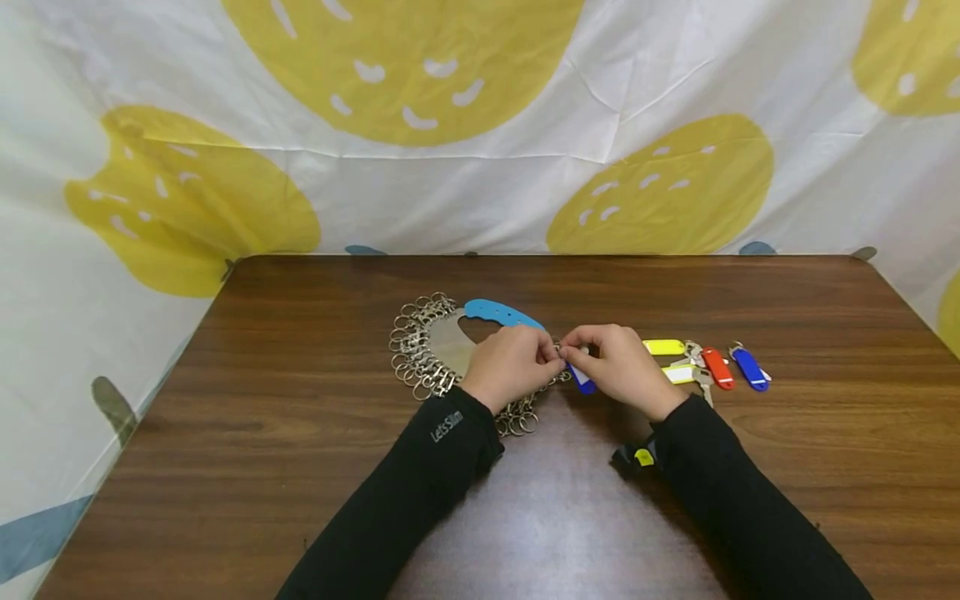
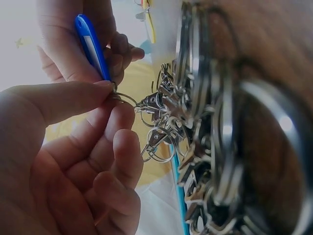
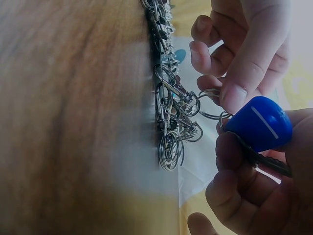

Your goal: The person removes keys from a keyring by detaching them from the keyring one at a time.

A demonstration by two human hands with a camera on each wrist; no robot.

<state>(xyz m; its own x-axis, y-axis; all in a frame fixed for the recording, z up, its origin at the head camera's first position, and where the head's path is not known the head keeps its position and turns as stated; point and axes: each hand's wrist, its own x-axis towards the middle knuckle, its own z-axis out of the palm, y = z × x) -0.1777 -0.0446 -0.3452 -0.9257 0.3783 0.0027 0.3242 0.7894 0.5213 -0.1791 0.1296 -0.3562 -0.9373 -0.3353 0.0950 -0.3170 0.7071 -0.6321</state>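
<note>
A blue key tag (image 1: 581,379) on a small ring is between my two hands. In the left wrist view my left hand (image 1: 513,362) pinches a split ring (image 2: 128,98) between thumb and forefinger, right where the blue tag joins it. My right hand (image 1: 626,367) holds the tag, with a key (image 3: 271,164) beside it in the right wrist view. The split ring hangs from a swivel clasp (image 3: 178,92). Many such clasps with rings line the curved edge of a metal plate (image 1: 447,343) with a blue handle (image 1: 498,312), partly hidden behind my left hand.
Right of my hands lie a yellow tag (image 1: 663,347), another yellow-edged tag (image 1: 678,375), a red tag (image 1: 717,368) and a blue tag (image 1: 750,370), with keys among them. The wooden table (image 1: 225,467) ends at a patterned cloth (image 1: 480,200) behind.
</note>
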